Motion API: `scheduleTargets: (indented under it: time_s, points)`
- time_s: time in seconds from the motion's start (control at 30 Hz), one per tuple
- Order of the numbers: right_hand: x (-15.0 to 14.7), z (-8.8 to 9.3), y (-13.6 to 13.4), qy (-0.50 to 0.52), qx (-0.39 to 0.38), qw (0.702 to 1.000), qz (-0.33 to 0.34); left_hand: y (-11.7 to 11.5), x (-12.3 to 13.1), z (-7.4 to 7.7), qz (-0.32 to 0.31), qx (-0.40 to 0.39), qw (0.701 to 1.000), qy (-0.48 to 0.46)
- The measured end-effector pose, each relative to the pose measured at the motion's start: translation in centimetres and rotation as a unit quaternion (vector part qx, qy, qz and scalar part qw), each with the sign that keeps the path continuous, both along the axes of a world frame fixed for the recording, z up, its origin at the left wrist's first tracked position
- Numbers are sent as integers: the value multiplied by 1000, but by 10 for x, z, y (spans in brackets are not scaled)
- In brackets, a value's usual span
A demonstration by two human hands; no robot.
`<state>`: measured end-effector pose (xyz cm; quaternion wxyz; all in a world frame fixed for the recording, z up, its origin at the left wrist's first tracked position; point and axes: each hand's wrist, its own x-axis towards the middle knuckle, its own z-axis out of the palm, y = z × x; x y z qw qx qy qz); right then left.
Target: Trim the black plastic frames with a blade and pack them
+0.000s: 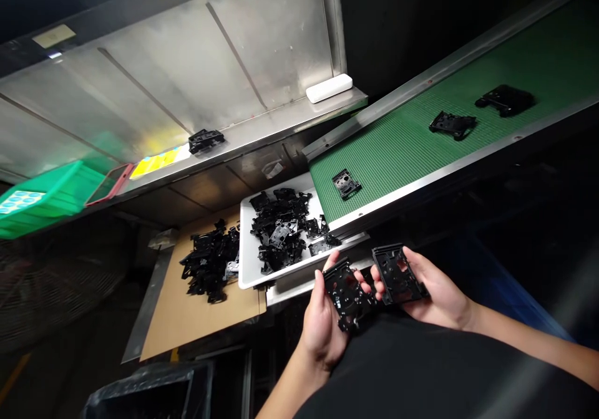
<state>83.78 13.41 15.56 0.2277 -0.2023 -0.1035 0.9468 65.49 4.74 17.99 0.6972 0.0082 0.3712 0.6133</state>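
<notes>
My left hand (322, 325) is closed around a black plastic part (345, 294), a flat frame with holes and small tabs. Beside it, my right hand (440, 294) grips another black plastic part (397, 274), rectangular, with a ridged top edge and cut-outs. Both parts are held up side by side in front of my dark clothing, close together. Just beyond my left hand stands a white tray (250, 275) heaped with black plastic parts (281, 232) of a similar kind.
A green conveyor belt (393, 163) with several black parts slopes up to the right. More parts (210, 263) lie piled on a cardboard sheet (187, 319). Along the metal shelf (266, 135) are a white box (329, 88), a black part (206, 140) and a green bin (60, 194).
</notes>
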Motion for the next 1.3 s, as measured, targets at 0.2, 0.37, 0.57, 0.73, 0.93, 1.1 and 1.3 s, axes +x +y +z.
scheduleTargets:
  time_s: [0.2,0.37,0.57,0.73,0.93,1.1,1.3]
  points:
    - [-1,0,2,0,-8,1000,24,-1,-1,-4,-4,-7,1000,15]
    - [-4,-1,5,-7,13,999,41,2,0,-5,-2,-7,1000,0]
    - [-9,1,7,4,34,997,64,5,-1,-3,-2,3,1000,-2]
    - [-12,2,7,16,24,999,33,5,-4,-5,-1,-12,1000,14]
    - [-16,3,10,36,17,998,43,6,-6,-5,-14,-13,1000,12]
    - [-19,1,13,37,12,998,55,5,-5,-4,-10,0,1000,16]
    - [-19,-1,14,18,10,998,66,4,-3,-4,-7,12,1000,15]
